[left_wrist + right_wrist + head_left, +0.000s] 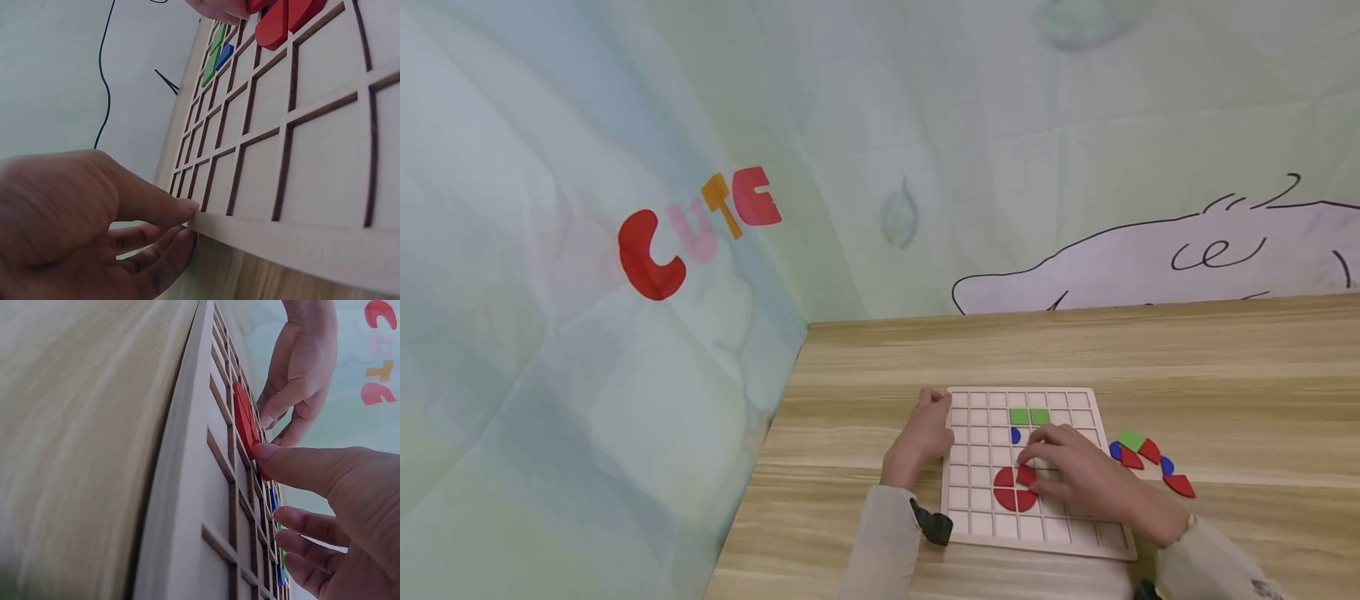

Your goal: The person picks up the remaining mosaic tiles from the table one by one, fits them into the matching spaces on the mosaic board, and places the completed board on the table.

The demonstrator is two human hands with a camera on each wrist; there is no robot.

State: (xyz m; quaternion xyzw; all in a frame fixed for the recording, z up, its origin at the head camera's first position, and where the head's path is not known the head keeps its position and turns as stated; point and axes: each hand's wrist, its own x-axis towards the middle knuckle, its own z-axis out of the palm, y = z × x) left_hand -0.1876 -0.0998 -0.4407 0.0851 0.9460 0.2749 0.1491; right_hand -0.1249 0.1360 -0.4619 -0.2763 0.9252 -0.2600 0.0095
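Note:
A pale wooden grid board lies on the table. My left hand holds its left edge, thumb on the rim and fingers bent against the side in the left wrist view. Over the board, my right hand pinches a red quarter-circle piece at the upper right of a red disc shape. The other red quarter pieces of that shape sit in neighbouring cells. Further up lie two green squares side by side, with a blue half-circle piece below the left one. The right fingers partly hide nearby cells.
Right of the board, loose pieces lie in a cluster: a green square, several red quarter circles and blue rounded pieces. The wood-grain table meets a printed cloth backdrop at the back and left.

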